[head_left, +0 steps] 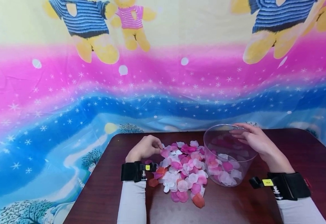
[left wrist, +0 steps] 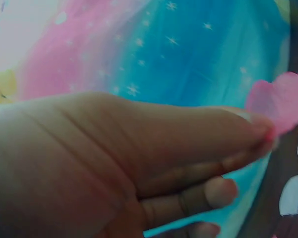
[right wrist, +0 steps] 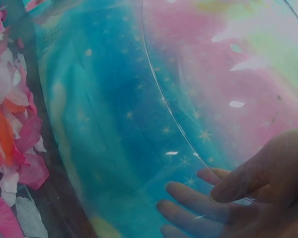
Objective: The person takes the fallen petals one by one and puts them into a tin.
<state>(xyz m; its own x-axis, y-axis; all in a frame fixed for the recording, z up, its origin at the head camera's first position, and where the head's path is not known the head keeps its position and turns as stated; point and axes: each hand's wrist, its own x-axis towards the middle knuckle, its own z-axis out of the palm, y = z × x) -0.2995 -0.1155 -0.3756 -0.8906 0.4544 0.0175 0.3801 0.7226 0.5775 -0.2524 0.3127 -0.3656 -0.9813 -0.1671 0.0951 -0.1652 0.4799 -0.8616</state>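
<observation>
In the left wrist view a pink petal (left wrist: 283, 99) is pinched between the thumb and a finger of my left hand (head_left: 144, 147). That hand is at the left edge of a loose pile of petals (head_left: 183, 169), coloured pink, white, magenta and orange. My right hand (head_left: 256, 140) grips the rim of a clear round container (head_left: 247, 169), thumb on one side of the wall and fingers on the other. The container leans toward the pile. More petals (head_left: 224, 172) lie in its bottom.
A dark wooden table (head_left: 95, 193) carries everything. Behind it hangs a printed cloth (head_left: 163, 81) with bears and snowflakes. A few orange petals (head_left: 198, 200) lie at the pile's near edge. Both wrists wear black straps (head_left: 294, 185).
</observation>
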